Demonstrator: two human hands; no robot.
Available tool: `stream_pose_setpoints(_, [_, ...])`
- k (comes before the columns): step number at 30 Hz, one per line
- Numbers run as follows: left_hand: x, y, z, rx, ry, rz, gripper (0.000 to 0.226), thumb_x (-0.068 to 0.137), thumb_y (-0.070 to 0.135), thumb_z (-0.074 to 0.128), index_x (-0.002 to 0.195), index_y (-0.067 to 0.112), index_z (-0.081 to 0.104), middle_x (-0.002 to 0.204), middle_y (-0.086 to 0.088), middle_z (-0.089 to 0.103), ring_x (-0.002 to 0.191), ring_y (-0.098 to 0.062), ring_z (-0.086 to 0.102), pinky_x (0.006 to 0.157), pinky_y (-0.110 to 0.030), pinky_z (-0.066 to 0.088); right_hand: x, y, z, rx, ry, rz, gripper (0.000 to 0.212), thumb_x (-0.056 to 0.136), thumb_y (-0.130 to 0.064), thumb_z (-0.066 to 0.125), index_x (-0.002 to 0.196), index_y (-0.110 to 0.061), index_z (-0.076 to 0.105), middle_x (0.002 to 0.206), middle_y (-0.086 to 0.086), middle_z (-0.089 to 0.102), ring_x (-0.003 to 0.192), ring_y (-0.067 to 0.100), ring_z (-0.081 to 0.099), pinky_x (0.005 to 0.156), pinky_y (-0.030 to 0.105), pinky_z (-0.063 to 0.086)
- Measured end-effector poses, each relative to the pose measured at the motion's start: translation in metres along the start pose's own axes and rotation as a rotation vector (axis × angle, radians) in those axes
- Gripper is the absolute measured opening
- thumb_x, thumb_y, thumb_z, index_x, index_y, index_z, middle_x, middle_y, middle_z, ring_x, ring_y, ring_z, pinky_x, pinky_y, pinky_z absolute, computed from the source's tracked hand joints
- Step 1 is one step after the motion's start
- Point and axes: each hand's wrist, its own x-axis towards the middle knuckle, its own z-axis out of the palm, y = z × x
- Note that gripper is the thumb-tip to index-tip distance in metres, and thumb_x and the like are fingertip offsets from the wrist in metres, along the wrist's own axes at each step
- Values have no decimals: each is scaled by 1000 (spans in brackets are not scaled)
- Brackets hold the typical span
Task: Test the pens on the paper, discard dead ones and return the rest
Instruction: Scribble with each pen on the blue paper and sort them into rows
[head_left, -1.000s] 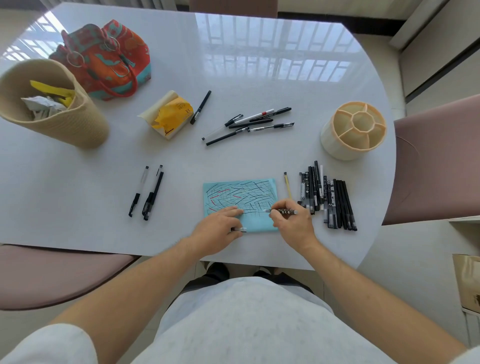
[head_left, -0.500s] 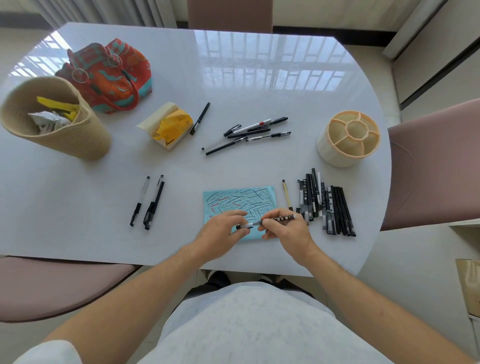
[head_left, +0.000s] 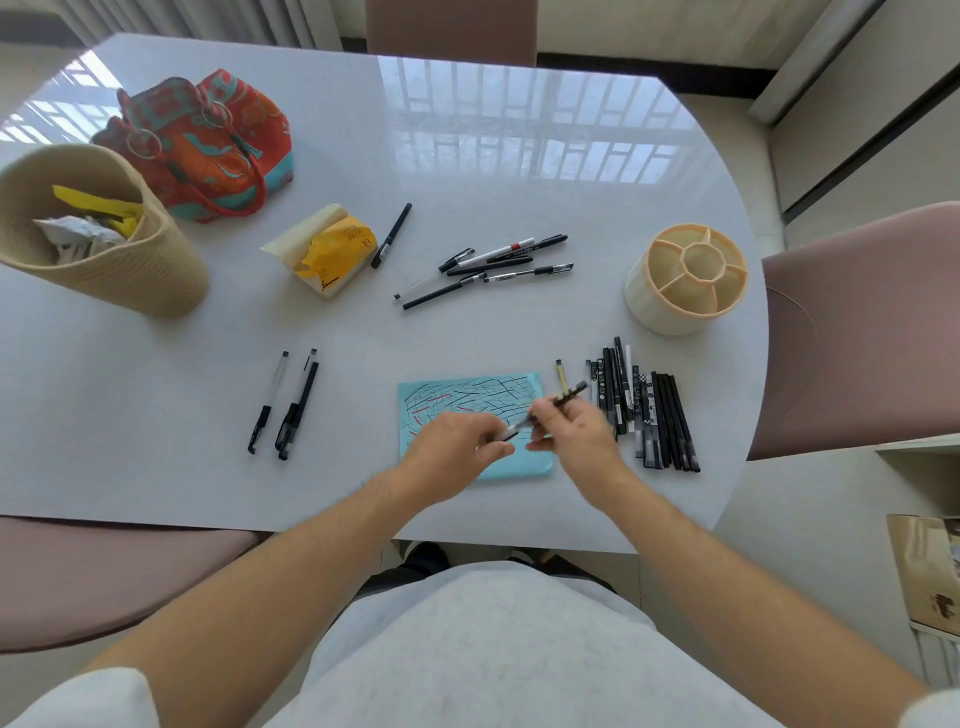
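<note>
Head view: glossy white surface (head_left: 467, 171) by a window. Both hands hovered over the scribbled blue paper (head_left: 470, 397). Right hand (head_left: 571, 434) pinched a patterned pen (head_left: 563, 397) by the barrel; left hand (head_left: 457, 441) grasped its tip end, probably the cap. Untested pens (head_left: 644, 410) lay just right of the paper, the divided holder (head_left: 685, 278) beyond. Risk: a tilted cap could miss and ink fingers. Yellow packet (head_left: 332, 254) lettering unreadable.
</note>
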Motion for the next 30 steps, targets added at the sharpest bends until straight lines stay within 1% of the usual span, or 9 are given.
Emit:
stream_pose_setpoints(2, [3, -7, -5, 11, 26, -18, 29, 90, 45, 66, 116, 34, 66, 108, 17, 70, 103, -4, 62, 89, -31, 51, 18, -14, -14, -38, 81, -3, 8, 102, -13, 60, 97, -9, 64, 77, 3, 70, 65, 15, 62, 60, 30, 60])
stream_pose_setpoints(4, [0, -21, -10, 78, 49, -49, 37, 93, 41, 63, 128, 31, 61, 128, 13, 63, 119, -8, 56, 100, -34, 46, 35, -23, -33, -270, 150, -24, 2, 102, -17, 60, 104, -16, 59, 86, 7, 69, 65, 18, 64, 61, 33, 57])
stream_pose_setpoints(6, [-8, -38, -14, 139, 60, -87, 34, 95, 35, 62, 128, 29, 60, 135, 10, 58, 128, -12, 50, 104, -35, 44, 45, -24, -49, -614, 166, -79, 12, 98, -21, 62, 107, -16, 56, 82, 3, 66, 69, 19, 64, 61, 30, 47])
stream_pose_setpoints(8, [-17, -54, -13, 155, 78, -108, 32, 94, 27, 63, 126, 25, 62, 136, 8, 56, 131, -13, 45, 105, -34, 42, 49, -22, -53, -813, 108, -134, 24, 97, -23, 64, 119, -17, 56, 75, -2, 64, 72, 12, 61, 60, 26, 40])
stream_pose_setpoints(10, [-26, -64, -12, 170, 106, -106, 33, 92, 22, 64, 125, 22, 63, 139, 5, 53, 134, -15, 41, 107, -34, 41, 50, -16, -48, -905, 39, -158, 39, 97, -23, 65, 134, -17, 54, 75, -3, 67, 77, 12, 63, 67, 29, 45])
stream_pose_setpoints(13, [-33, -74, -10, 202, 129, -80, 35, 89, 16, 67, 124, 18, 64, 143, -3, 49, 137, -21, 38, 111, -40, 39, 51, -6, -41, -1049, -7, -203, 40, 97, -22, 66, 134, -14, 56, 85, 1, 72, 88, 23, 67, 78, 33, 48])
stream_pose_setpoints(21, [-34, -92, -12, 242, 84, -129, 43, 88, 18, 62, 131, 19, 57, 150, -3, 37, 142, -20, 28, 114, -41, 33, 57, 3, -43, -1322, 61, -252, 35, 94, -31, 67, 125, -17, 60, 97, 5, 75, 94, 29, 70, 82, 39, 56])
stream_pose_setpoints(27, [-36, -103, -14, 294, 70, -71, 44, 86, 20, 62, 130, 19, 59, 150, -3, 37, 141, -21, 29, 111, -39, 36, 90, -29, -31, -1209, 143, -340, 29, 96, -27, 64, 121, -13, 64, 113, 5, 66, 92, 23, 64, 76, 34, 50])
stream_pose_setpoints(30, [-36, -106, -16, 301, 36, -71, 47, 87, 22, 60, 134, 22, 55, 154, -2, 31, 144, -20, 25, 113, -40, 35, 131, -61, -11, -1201, 177, -394, 30, 98, -21, 57, 126, -14, 63, 128, 5, 61, 102, 27, 63, 78, 34, 48])
